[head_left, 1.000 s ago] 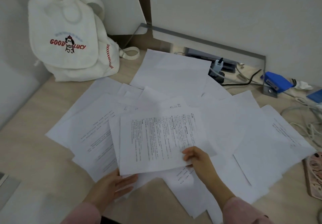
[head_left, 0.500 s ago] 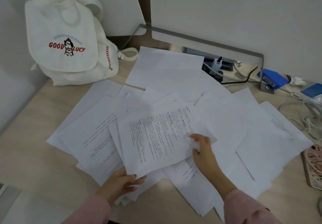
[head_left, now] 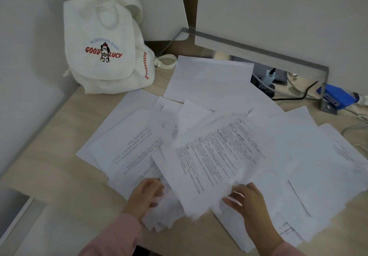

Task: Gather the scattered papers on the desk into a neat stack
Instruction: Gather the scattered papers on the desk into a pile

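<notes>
Several white sheets of paper point(head_left: 328, 176) lie fanned and overlapping across the light wooden desk point(head_left: 49, 166). On top, a printed sheet point(head_left: 215, 162) is tilted and lifted at its near edge. My right hand point(head_left: 247, 202) pinches that sheet's lower right corner, thumb on top. My left hand point(head_left: 145, 194) grips the near edges of a small bunch of sheets point(head_left: 159, 218) under the printed one. A blank sheet point(head_left: 209, 78) lies apart at the back.
A white cloth backpack point(head_left: 103, 52) stands at the back left corner. A blue stapler point(head_left: 334, 98), cables point(head_left: 294, 94) and a power strip lie along the back right under a metal ledge. Walls close in on the left and behind.
The printed sheet has swung clockwise and slid toward me. My right hand moved down to its near corner. My left hand closed on the bunch of sheets beneath it.
</notes>
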Motion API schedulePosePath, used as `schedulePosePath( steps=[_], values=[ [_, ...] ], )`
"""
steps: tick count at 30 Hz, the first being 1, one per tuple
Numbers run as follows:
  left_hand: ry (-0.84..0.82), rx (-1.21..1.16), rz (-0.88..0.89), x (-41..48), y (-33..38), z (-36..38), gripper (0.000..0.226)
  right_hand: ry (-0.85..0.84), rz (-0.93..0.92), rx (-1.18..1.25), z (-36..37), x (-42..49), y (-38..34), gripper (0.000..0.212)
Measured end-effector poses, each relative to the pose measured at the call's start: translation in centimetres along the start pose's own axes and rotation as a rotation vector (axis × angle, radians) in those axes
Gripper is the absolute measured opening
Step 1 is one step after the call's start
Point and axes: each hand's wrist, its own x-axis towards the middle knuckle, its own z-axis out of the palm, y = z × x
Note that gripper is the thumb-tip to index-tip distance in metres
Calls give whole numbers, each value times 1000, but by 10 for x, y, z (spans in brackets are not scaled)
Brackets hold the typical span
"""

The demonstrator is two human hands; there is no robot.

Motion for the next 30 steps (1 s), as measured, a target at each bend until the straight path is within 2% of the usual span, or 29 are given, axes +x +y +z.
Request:
schedulePosePath(
  steps=[1, 3, 5, 7, 11, 15, 19, 23, 28, 30],
  values=[
    [113, 99, 103, 6, 0, -10, 8, 46, 10, -19, -5, 2, -1, 24],
    [300, 400, 277, 19, 3, -32, 25, 99, 35, -35, -15, 9, -1, 24],
    [371, 741, 422, 29, 16, -48, 43, 86, 93, -17, -16, 13, -2, 19],
    [307, 1074, 550, 40, 33, -54, 54, 33, 139, -20, -13, 16, 0, 5],
    [78, 1444, 699, 60, 63, -37, 61, 25, 84, -62, -7, 28, 8, 31],
    [-95, 1561, 750, 71, 86, -7, 65, 155, 67, -113, -23, 29, 6, 23],
    [-227, 1708, 784, 85, 99, 18, 71, 211, 77, -98, -46, 22, 1, 16],
    [-283, 1792, 770, 96, 110, 29, 72, 200, 107, -21, -55, 20, 1, 26],
    [-324, 1913, 791, 102, 122, 37, 57, 126, 111, 11, -52, 24, 1, 32],
    [-351, 1897, 743, 103, 127, 38, 42, 80, 78, 18, -53, 26, -2, 29]
  ],
)
